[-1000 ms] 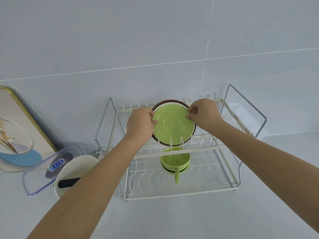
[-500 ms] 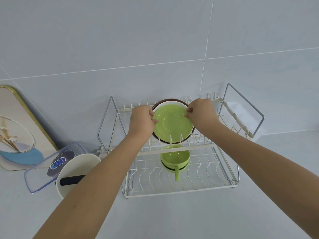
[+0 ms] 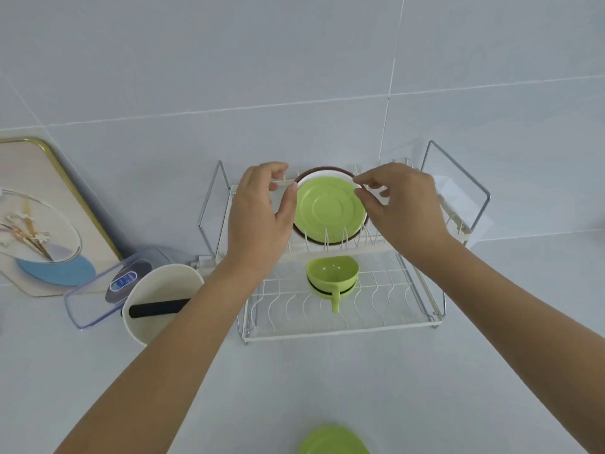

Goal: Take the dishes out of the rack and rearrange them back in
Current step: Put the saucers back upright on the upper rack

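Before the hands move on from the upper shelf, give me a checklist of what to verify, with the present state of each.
1. Green plate seated upright in the top tier's prongs: ok.
2. Brown-rimmed plate standing behind it: ok, though mostly hidden.
3. Left hand released: cannot tell; fingers are spread, but the thumb is at the plate's edge.
4. Right hand released: cannot tell; fingertips are at the rim.
5. Green cup on the lower tier: ok, sitting on the wires with its handle toward the camera.
6. Second green dish on the counter, not yet racked: not ok.
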